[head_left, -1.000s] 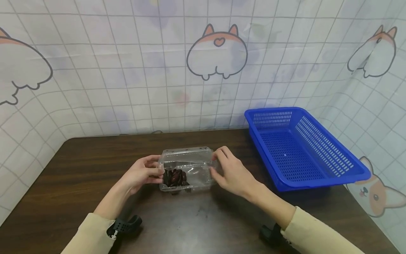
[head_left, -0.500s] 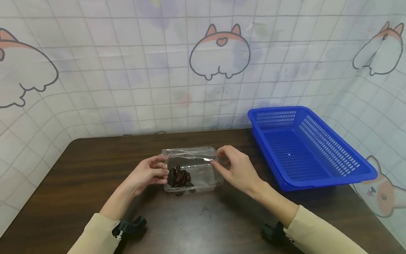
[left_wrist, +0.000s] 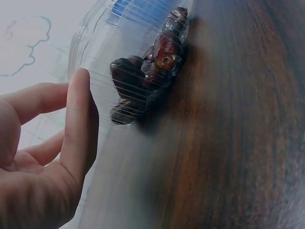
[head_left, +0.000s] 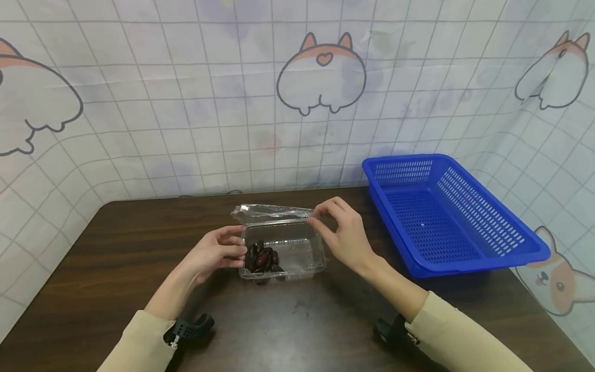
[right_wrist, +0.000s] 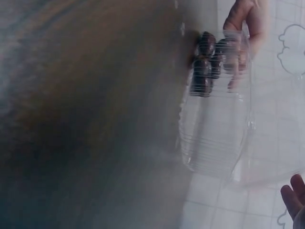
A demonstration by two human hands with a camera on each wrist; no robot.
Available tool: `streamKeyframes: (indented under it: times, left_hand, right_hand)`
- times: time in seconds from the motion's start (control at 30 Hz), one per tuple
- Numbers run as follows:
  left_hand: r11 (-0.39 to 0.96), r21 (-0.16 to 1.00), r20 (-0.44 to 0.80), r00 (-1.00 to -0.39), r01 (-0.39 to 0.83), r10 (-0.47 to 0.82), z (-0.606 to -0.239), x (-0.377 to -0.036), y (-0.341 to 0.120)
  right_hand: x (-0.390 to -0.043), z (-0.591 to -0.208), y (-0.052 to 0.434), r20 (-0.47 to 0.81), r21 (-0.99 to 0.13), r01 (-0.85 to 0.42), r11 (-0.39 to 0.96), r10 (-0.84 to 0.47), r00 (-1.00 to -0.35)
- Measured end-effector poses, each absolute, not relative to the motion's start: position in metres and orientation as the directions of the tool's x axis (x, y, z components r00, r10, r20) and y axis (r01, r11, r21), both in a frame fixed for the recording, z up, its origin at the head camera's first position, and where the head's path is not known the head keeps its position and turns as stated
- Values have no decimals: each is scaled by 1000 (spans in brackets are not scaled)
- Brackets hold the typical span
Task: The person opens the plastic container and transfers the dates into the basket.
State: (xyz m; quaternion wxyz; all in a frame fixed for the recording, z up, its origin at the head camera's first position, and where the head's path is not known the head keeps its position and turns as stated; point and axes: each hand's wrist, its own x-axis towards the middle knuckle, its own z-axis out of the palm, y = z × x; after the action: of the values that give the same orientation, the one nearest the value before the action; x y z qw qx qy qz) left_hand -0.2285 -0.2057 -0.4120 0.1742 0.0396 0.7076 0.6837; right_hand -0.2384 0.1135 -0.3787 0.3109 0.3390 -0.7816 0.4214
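On the table lies a clear plastic clamshell container [head_left: 302,256], with several glossy dark-brown dates [head_left: 263,259] gathered at its left end. My left hand [head_left: 216,254] holds that end; in the left wrist view its thumb [left_wrist: 78,102] lies against the ribbed wall, beside the dates [left_wrist: 164,50]. At the back right corner, my right hand [head_left: 346,232] pinches the edge of the clear lid [head_left: 271,212], which is raised and leans backward. In the right wrist view only the fingertips [right_wrist: 295,191] of this hand show at the lower right, and the lid is hard to make out.
A blue perforated plastic basket [head_left: 429,222] stands on the right side of the dark wooden table [head_left: 116,248]. Behind the table hangs a white gridded wall cloth [head_left: 200,103] with cartoon dogs.
My right hand has moved up and back with the lid, swinging it from over the container to behind it. The dates now show uncovered. My left hand stays at the container's left end.
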Motion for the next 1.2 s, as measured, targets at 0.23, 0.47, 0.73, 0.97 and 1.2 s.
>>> streamKeyframes:
  times: [0.23, 0.47, 0.73, 0.97, 1.2]
  left_hand:
    - [81, 979, -204, -938, -188, 281, -411, -227, -208]
    - [79, 978, -208, -934, -194, 291, -412, -226, -204]
    - [80, 979, -203, -938, -188, 282, -410, -227, -205]
    - [77, 979, -201, -936, -187, 290, -409, -227, -205]
    - [77, 980, -197, -937, -182, 289, -410, -228, -202]
  right_hand:
    - [-242, -373, 111, 733, -532, -762, 370, -248, -633]
    - [-245, -371, 114, 704, -603, -733, 315, -223, -675]
    - [-257, -369, 111, 653, -680, -676, 282, -186, -734]
    - [-266, -366, 112, 639, -701, -655, 283, -160, -753]
    - [-277, -366, 116, 571, -762, -586, 275, -142, -809]
